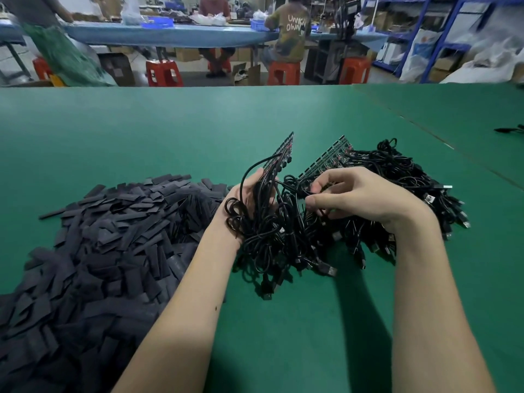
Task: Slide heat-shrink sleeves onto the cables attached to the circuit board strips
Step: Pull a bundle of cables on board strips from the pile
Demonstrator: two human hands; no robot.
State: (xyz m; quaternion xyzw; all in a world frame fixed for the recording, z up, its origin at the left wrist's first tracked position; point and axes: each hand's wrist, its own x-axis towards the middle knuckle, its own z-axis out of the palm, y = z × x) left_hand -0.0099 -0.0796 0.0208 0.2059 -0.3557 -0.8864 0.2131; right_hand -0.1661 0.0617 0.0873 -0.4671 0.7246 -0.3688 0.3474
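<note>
Black heat-shrink sleeves (93, 251) heaped loose on the green mat (170, 123), far left. Left hand (249, 194) grips one circuit board strip (279, 157), tilted up, its cables (263, 231) draped over the wrist. Right hand (360, 194), just beside it, pinches a single cable from the tangle. Second strip (329, 160) lies behind on the cable pile (397, 177). Looks like sorting out one lead; next, probably fetching a sleeve and threading it on.
</note>
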